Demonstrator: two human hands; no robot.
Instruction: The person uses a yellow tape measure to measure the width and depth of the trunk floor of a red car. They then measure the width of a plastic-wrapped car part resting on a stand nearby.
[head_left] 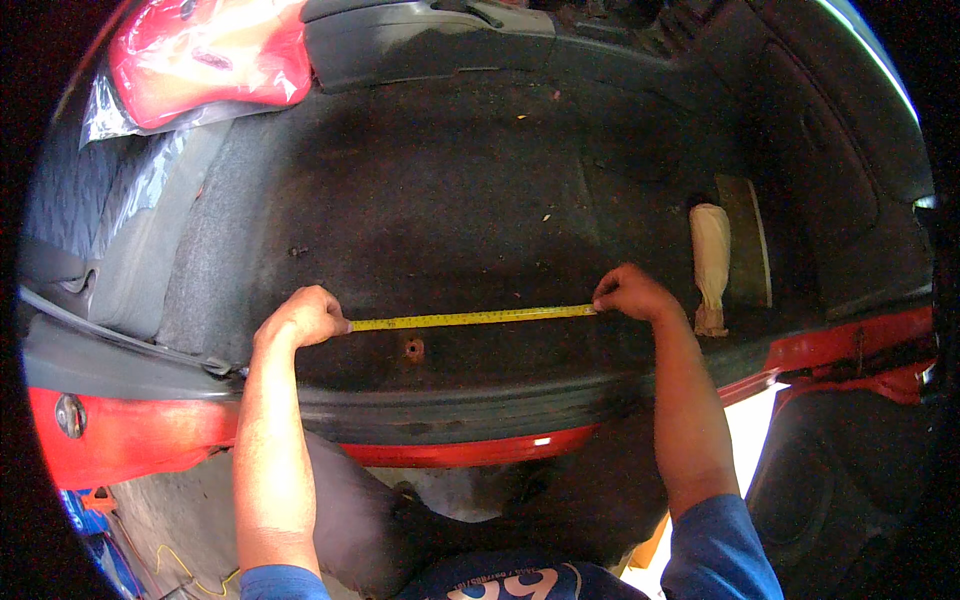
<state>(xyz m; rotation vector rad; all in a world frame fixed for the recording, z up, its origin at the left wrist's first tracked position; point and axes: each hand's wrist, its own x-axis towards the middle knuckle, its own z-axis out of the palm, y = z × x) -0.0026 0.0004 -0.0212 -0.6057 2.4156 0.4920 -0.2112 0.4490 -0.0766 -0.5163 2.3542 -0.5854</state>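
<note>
A yellow measuring tape (pixel 470 319) is stretched nearly level, from left to right, over the dark carpeted floor (pixel 420 220) of a red car. My left hand (pixel 305 317) is closed on its left end, the fingers bent down around it. At the other end, my right hand (pixel 632 292) pinches the tape between thumb and fingertips. The case of the tape does not show. Just below the tape, nearer the sill, a small rusty metal spot (pixel 414 348) stands out on the carpet.
A tan cloth-like bundle (pixel 711 262) lies right of my right hand, beside a flat dark strip (pixel 745 240). A plastic-wrapped red seat (pixel 210 55) stands at the far left. The black door sill (pixel 470 410) runs between me and the floor. A door panel (pixel 820 130) rises far right.
</note>
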